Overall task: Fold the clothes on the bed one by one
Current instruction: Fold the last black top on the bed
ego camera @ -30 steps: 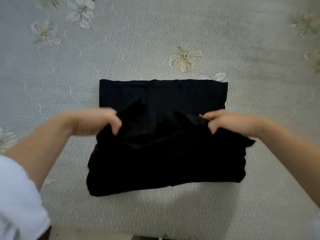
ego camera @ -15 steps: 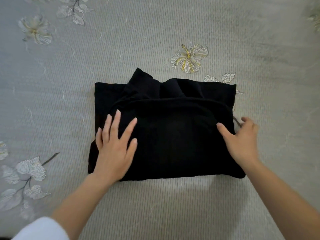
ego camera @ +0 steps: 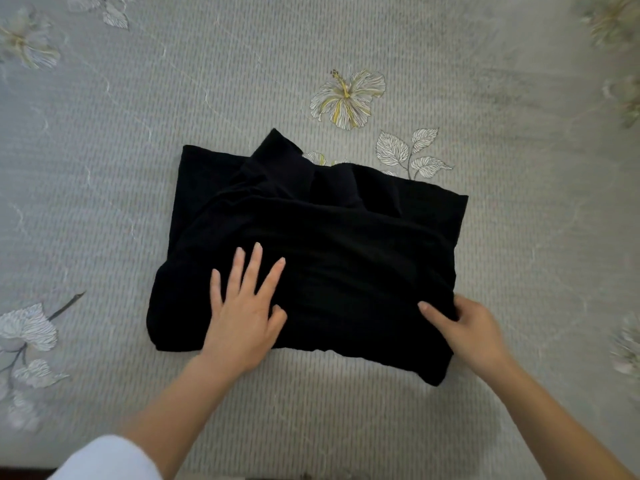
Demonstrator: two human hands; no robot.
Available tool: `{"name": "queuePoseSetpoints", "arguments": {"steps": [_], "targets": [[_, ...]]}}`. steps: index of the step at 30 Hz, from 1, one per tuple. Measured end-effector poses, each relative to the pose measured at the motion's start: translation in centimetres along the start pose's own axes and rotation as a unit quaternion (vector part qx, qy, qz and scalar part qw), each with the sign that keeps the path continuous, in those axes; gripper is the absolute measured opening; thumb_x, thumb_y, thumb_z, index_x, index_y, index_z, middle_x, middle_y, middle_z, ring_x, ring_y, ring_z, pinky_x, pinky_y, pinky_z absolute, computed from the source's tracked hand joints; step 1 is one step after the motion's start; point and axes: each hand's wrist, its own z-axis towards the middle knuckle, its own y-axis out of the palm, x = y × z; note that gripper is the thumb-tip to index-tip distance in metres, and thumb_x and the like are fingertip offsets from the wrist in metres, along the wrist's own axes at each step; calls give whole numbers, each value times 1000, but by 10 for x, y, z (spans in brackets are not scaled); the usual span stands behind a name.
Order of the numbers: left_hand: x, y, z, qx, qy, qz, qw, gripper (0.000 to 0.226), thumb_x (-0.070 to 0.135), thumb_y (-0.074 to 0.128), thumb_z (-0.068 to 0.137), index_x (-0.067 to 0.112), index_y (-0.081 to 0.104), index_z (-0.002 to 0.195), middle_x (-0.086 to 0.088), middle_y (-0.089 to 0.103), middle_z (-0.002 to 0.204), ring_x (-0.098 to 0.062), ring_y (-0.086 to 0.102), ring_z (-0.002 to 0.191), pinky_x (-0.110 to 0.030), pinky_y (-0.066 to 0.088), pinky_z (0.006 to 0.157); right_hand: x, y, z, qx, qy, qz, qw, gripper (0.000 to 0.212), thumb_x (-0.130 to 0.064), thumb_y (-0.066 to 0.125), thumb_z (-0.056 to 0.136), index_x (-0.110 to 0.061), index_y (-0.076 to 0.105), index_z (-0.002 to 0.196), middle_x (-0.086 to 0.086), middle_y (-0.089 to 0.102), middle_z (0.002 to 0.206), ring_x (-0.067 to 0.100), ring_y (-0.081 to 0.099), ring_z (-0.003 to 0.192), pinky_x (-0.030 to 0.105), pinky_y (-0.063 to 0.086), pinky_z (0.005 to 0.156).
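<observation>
A big grey cover (ego camera: 485, 81) filled almost the whole view. It had thin ribbed lines running across it. Flowers and leaves were drawn on it. One pale flower (ego camera: 347, 97) with yellow in the middle sat near the top centre. Just below it and to the right was a twig of white leaves (ego camera: 412, 154). More leaves (ego camera: 29, 327) lay at the left edge, and another flower (ego camera: 26, 43) was in the top left corner. Blurry flowers showed along the right edge too. The light was soft and even. The cover looked a bit darker toward the far right. A thin dark strip (ego camera: 20, 474) showed at the bottom left corner.
</observation>
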Motion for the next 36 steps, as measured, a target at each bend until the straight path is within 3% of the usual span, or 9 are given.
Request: {"name": "queuePoseSetpoints", "arguments": {"steps": [6,11,14,18,21,27,30,34,36], "targets": [[59,26,-21,-31,54,-64,996,57,53,0,93,39,-10,147,7,-29,154,-9,-34,139,-39,-13,117,-27,-15,-3,-121,133,353,918,34,-26,71,82,-10,66,111,5,73,106,21,70,98,36,51,87],[60,30,-20,-25,41,-83,995,55,50,11,97,39,-6,148,9,-28,154,-6,-35,137,-32,-20,113,-69,-17,-6,-181,99,373,904,45,-18,66,79,-14,60,123,8,70,115,25,69,101,37,55,79],[53,13,-18,-47,30,-251,966,49,31,40,100,36,26,146,14,-1,157,3,-15,142,-22,-10,114,-106,0,-14,-169,21,385,907,53,-8,64,76,-25,55,125,3,70,113,22,70,99,37,57,76],[29,-33,-21,-29,-186,-653,734,36,10,45,97,33,64,117,9,64,125,5,56,114,-19,43,99,-165,43,-30,-188,-70,400,894,50,5,57,80,-23,54,121,4,70,107,20,69,91,38,55,75],[-8,-46,-28,19,-261,-792,551,34,23,39,100,20,61,124,-2,68,118,-17,63,112,-41,44,104,-204,90,-41,-197,-151,344,906,63,3,62,79,-25,48,133,2,69,107,14,67,92,29,55,77],[-57,-43,-55,112,-317,-847,411,51,41,23,100,18,67,109,-7,72,106,-25,65,103,-39,51,87,-205,164,-54,-273,-252,-4,929,76,-38,60,92,-34,14,152,0,63,86,8,61,72,21,51,67],[-66,-35,-68,105,-351,-827,427,51,51,37,95,15,58,124,-9,67,118,-29,62,109,-45,49,92,-171,165,-54,-172,-289,-45,941,53,-24,57,94,-24,38,143,-5,59,90,7,57,72,19,49,69],[-59,-31,-70,131,-355,-726,575,36,15,67,83,18,61,118,-1,70,109,-17,68,98,-38,55,84,-126,151,-46,-11,-258,-50,965,38,-26,64,88,-20,51,124,-5,52,96,6,51,81,25,46,74],[-59,-32,-67,175,-376,-712,566,32,1,59,82,17,66,109,-3,72,103,-20,68,98,-39,54,87,-113,145,-44,6,-227,-45,973,42,-36,69,83,-20,50,117,-6,48,99,6,49,84,20,42,73]]}}
